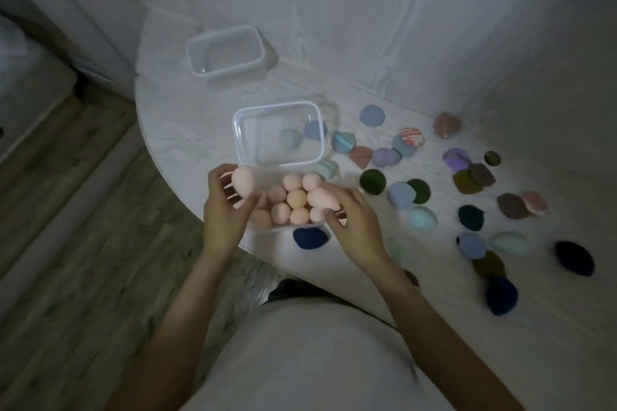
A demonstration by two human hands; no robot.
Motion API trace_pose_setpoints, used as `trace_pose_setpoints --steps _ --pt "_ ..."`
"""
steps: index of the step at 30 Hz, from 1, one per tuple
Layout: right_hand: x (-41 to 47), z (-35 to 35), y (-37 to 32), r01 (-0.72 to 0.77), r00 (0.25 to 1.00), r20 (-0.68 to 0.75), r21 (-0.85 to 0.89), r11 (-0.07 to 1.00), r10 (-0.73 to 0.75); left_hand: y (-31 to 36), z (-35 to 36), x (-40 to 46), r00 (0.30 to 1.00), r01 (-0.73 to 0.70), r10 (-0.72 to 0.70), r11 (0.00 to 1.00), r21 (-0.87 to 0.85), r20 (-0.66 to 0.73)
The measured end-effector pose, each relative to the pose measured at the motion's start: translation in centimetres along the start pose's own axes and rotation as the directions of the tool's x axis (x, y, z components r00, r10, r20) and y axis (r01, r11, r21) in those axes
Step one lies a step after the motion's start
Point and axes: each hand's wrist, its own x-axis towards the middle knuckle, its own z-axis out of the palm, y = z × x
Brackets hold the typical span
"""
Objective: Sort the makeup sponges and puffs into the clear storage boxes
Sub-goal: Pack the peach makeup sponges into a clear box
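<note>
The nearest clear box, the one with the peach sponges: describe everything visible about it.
The nearest clear box is a transparent, plastic-looking rectangular tub with no lid on it, standing at the table's near edge. It holds about nine peach sponges packed side by side. The left hand and right hand each hold another peach sponge over it, hiding its sides.

A dim room in a home, by the look of it: a white wood-grain table (187,117) with a rounded corner stands against matching white panelling (367,10), over grey plank flooring (66,210). Beyond the table's far left corner, a white cabinet (66,10) lines the wall.
</note>
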Motion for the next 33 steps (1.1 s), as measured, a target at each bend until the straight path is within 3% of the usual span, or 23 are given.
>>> trace_pose_setpoints --steps 5,9,13,18,24,33 --pt "4.6 4.4 -3.8 0.233 0.962 -0.086 -0.249 0.940 -0.261 -2.6 -2.0 1.8 0.998 -0.009 0.007 0.999 0.032 0.063" --pt "7.0 7.0 -3.7 0.401 0.900 0.078 -0.535 0.744 -0.429 -3.7 -2.0 2.4 0.988 -0.007 0.009 1.000 -0.009 0.152" --pt "7.3 7.5 -3.0 0.543 0.826 0.237 -0.580 0.607 -0.512 -4.6 -2.2 2.5 0.982 -0.012 0.017 1.000 -0.027 0.186" --pt "7.4 7.9 -2.8 0.560 0.828 0.446 -0.672 0.484 -0.339 -5.1 -2.1 2.8 0.986 -0.015 0.019 1.000 -0.025 0.167" --pt "8.6 7.5 -4.7 0.553 0.823 0.442 -0.769 0.322 -0.357 -5.4 -2.2 2.7 0.988 -0.016 0.023 0.999 -0.045 0.151" --pt "6.6 7.8 -3.2 0.521 0.852 0.454 -0.780 0.347 -0.259 -5.6 -1.8 2.8 0.987 -0.104 0.095 0.993 0.063 0.133"
